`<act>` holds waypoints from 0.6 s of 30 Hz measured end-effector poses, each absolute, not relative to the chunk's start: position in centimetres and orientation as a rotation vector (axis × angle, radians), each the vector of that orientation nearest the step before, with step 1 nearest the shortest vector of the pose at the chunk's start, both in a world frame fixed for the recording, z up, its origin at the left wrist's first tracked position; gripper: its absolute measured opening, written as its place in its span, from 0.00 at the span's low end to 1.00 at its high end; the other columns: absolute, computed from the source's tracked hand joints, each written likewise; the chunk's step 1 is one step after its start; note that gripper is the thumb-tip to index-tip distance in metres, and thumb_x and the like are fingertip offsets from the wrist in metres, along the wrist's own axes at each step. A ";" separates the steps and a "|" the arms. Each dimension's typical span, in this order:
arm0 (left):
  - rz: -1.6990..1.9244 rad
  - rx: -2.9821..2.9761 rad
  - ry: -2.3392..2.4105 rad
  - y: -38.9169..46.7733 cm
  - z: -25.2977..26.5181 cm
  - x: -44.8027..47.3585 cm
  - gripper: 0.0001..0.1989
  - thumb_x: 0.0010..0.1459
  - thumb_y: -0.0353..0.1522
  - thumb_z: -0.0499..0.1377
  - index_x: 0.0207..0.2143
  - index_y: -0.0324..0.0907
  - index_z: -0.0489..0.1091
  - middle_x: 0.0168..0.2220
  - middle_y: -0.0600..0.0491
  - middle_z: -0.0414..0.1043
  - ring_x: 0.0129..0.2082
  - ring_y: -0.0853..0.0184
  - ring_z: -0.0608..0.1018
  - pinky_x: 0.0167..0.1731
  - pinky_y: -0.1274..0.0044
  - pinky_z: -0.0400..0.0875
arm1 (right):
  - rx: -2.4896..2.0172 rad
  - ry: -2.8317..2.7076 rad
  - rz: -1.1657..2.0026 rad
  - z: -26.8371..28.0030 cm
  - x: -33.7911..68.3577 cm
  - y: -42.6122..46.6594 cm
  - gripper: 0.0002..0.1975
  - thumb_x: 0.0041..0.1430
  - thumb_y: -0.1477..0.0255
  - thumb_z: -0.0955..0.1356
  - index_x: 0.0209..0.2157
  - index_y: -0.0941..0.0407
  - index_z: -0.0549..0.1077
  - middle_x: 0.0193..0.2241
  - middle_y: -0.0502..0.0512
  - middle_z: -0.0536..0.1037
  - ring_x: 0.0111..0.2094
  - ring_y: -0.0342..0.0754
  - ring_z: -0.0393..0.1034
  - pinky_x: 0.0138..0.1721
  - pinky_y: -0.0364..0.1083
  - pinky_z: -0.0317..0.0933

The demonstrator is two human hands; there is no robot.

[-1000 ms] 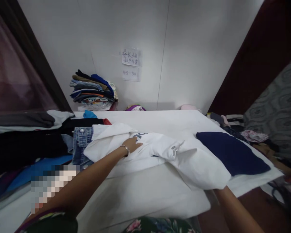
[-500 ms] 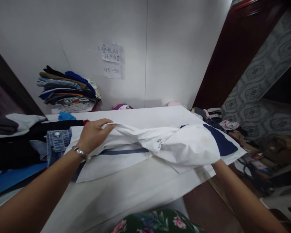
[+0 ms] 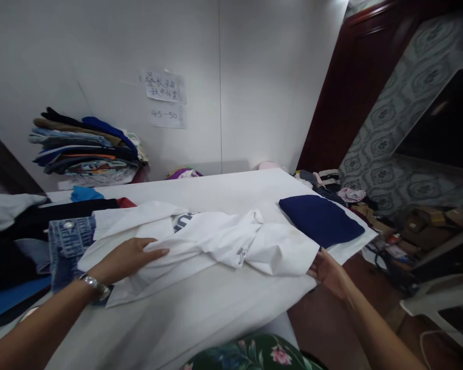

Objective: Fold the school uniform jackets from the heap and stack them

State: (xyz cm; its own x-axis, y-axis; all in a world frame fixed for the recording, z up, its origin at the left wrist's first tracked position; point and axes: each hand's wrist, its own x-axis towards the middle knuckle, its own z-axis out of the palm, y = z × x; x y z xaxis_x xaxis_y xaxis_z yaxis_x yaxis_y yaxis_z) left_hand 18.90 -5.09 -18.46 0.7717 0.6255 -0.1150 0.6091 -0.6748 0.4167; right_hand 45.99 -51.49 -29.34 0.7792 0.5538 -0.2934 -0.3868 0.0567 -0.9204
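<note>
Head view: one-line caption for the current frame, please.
Left hand over rumpled white garment, right hand at its end, navy cloth nearby.

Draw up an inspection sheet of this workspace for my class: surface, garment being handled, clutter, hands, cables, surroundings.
Surface: white table, its far edge towards the wall.
Job's things: white shirt, rumpled, with dark printed letters.
Clutter: dark blue cloth at right; denim garment among other clothes at left; stack of folded clothes near the wall; cardboard boxes beyond, at right.
Left hand: over the shirt's left part; grip unclear.
Right hand: grip on the shirt's right end.
Cables: possibly one pale cord near the white stool; too faint to confirm.
Surroundings: two handwritten papers on the wall; dark red door frame; patterned wallpaper.
</note>
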 end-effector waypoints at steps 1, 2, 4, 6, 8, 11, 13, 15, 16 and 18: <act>0.068 2.533 0.909 -5.3 -18.3 19.0 0.30 0.41 0.55 0.59 0.38 0.43 0.76 0.42 0.48 0.78 0.42 0.54 0.77 0.43 0.73 0.69 | -1.308 -0.160 0.699 -29.7 44.8 -51.5 0.25 0.53 0.50 0.65 0.46 0.51 0.73 0.46 0.57 0.76 0.47 0.56 0.71 0.46 0.54 0.65; 0.088 2.535 0.881 -5.5 -18.2 19.2 0.28 0.42 0.54 0.58 0.36 0.44 0.77 0.41 0.49 0.78 0.42 0.54 0.77 0.43 0.74 0.69 | -1.313 -0.177 0.666 -30.0 43.8 -51.4 0.25 0.53 0.50 0.65 0.47 0.51 0.71 0.48 0.57 0.75 0.48 0.56 0.71 0.47 0.54 0.65; 0.136 2.536 0.821 -5.8 -17.9 19.8 0.24 0.46 0.53 0.56 0.33 0.45 0.77 0.40 0.52 0.79 0.41 0.57 0.78 0.41 0.76 0.69 | -1.402 -0.218 0.574 -30.3 42.6 -50.7 0.27 0.49 0.55 0.70 0.49 0.51 0.70 0.49 0.57 0.74 0.49 0.56 0.70 0.47 0.53 0.66; 0.194 2.530 0.813 -5.8 -17.6 20.4 0.21 0.49 0.51 0.54 0.33 0.46 0.76 0.38 0.54 0.79 0.40 0.59 0.77 0.39 0.77 0.68 | -1.526 -0.252 0.483 -30.1 42.6 -49.6 0.30 0.43 0.62 0.75 0.48 0.54 0.70 0.48 0.58 0.75 0.47 0.57 0.70 0.45 0.53 0.67; 0.274 2.521 0.876 -5.7 -17.2 20.8 0.21 0.51 0.49 0.53 0.34 0.46 0.76 0.39 0.54 0.79 0.40 0.60 0.77 0.39 0.77 0.68 | -1.578 -0.263 0.414 -29.2 43.5 -48.6 0.30 0.39 0.64 0.76 0.47 0.56 0.71 0.44 0.58 0.78 0.43 0.58 0.72 0.41 0.52 0.68; 0.472 2.493 0.969 -5.4 -15.6 21.0 0.20 0.52 0.47 0.54 0.36 0.45 0.76 0.41 0.54 0.78 0.43 0.61 0.76 0.42 0.77 0.67 | -1.463 -0.298 0.281 -26.4 45.7 -47.3 0.28 0.41 0.65 0.75 0.46 0.55 0.72 0.41 0.56 0.79 0.38 0.54 0.74 0.39 0.50 0.68; 0.648 2.479 0.986 -5.4 -13.6 21.1 0.20 0.52 0.46 0.54 0.37 0.43 0.76 0.42 0.54 0.78 0.44 0.62 0.75 0.45 0.76 0.66 | -1.353 -0.353 0.139 -23.5 47.1 -46.4 0.26 0.42 0.66 0.75 0.46 0.54 0.72 0.41 0.54 0.78 0.38 0.50 0.73 0.40 0.48 0.67; 0.849 2.471 0.995 -5.7 -10.8 21.1 0.20 0.53 0.45 0.54 0.39 0.42 0.76 0.42 0.53 0.77 0.44 0.62 0.75 0.45 0.75 0.66 | -1.263 -0.431 -0.025 -19.8 48.1 -45.4 0.25 0.42 0.67 0.75 0.45 0.54 0.72 0.41 0.53 0.78 0.40 0.49 0.72 0.42 0.48 0.66; 0.955 2.463 1.004 -6.0 -9.1 21.1 0.20 0.53 0.44 0.54 0.40 0.41 0.75 0.42 0.53 0.77 0.43 0.63 0.75 0.44 0.75 0.66 | -1.216 -0.483 -0.113 -17.8 48.5 -44.9 0.24 0.43 0.68 0.75 0.45 0.55 0.72 0.40 0.53 0.78 0.41 0.48 0.72 0.43 0.48 0.65; 1.191 2.390 1.030 -6.7 -5.4 21.2 0.21 0.54 0.43 0.53 0.42 0.39 0.75 0.39 0.53 0.77 0.42 0.64 0.75 0.44 0.74 0.67 | -1.102 -0.583 -0.306 -13.4 49.0 -44.0 0.22 0.45 0.71 0.73 0.45 0.56 0.71 0.39 0.52 0.77 0.40 0.47 0.71 0.45 0.49 0.64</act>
State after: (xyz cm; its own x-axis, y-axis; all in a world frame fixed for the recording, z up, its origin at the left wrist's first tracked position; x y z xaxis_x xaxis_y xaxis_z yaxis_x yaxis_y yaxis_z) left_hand 21.20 -6.74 -5.38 0.4064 0.7044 0.5819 0.4749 -0.7069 0.5242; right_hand 48.98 -43.97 -13.38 0.8117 0.0509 0.5819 0.5078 0.4309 -0.7460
